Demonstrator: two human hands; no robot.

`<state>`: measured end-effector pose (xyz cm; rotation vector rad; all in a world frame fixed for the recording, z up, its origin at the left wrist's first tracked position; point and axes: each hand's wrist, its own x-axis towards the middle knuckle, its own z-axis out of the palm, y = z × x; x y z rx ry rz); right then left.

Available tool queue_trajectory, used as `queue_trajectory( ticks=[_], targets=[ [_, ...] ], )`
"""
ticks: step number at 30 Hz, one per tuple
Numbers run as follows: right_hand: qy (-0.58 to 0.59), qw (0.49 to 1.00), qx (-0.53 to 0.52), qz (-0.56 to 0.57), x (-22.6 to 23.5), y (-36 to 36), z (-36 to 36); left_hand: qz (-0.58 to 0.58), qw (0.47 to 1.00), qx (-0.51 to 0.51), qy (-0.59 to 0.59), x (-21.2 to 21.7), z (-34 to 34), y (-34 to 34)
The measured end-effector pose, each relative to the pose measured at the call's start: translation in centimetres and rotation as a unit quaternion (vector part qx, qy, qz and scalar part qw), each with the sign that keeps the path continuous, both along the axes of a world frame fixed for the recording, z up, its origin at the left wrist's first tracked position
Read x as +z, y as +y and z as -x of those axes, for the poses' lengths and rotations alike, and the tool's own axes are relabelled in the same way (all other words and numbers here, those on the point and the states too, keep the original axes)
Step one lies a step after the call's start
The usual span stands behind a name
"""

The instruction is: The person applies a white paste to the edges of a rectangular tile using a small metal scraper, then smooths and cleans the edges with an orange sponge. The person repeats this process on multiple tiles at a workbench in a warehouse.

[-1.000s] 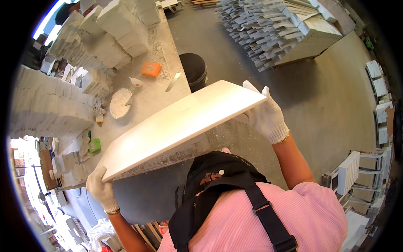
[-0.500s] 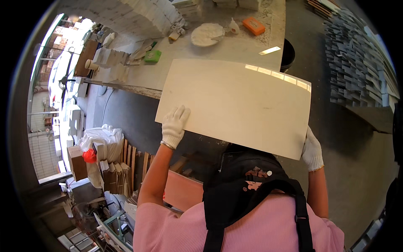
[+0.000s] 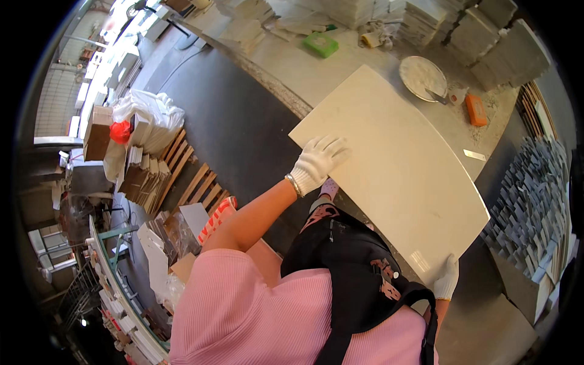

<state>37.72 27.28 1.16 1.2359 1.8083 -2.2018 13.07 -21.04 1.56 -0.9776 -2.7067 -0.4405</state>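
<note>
A large, glossy cream-white rectangular slab (image 3: 395, 158) spreads out before me, overlapping the worktable and jutting past its near edge. My left hand (image 3: 317, 161), in a white knitted glove, lies flat over the slab's left near edge, its fingers stretched across the top face. At the slab's near right corner, my right hand (image 3: 447, 278), gloved too, grips the edge; its fingers on the underside are hidden. Faint smudges and a small patch of reflected light mark the slab's surface.
On the worktable (image 3: 292, 67) stand a round pan of white paste (image 3: 423, 78), an orange box (image 3: 476, 110), a green packet (image 3: 320, 44) and stacked tiles (image 3: 420, 21). Grey strips (image 3: 529, 207) are piled at right. Wooden pallets (image 3: 198, 182) and cardboard (image 3: 97, 134) lie at left.
My view has turned, so the table and slab appear rotated clockwise. The slab's right end sits lower in view. My left hand has shifted along its edge; the right stays at its corner.
</note>
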Motion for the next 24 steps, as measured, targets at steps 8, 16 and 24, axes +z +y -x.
queue_trajectory(
  ticks=[8,16,24],
  targets=[
    [-0.102,0.994,-0.030,-0.025,1.2,0.3,0.0,-0.068,0.944,0.293,-0.136,-2.5,-3.2,-10.0],
    [-0.177,0.980,-0.001,-0.089,1.7,0.3,0.9,-0.303,0.835,0.323,-0.325,-4.9,-2.4,-11.0],
    [-0.187,0.968,-0.007,-0.169,2.8,-2.4,2.1,-0.296,0.866,0.298,-0.273,-5.9,1.5,-10.5]
  ],
)
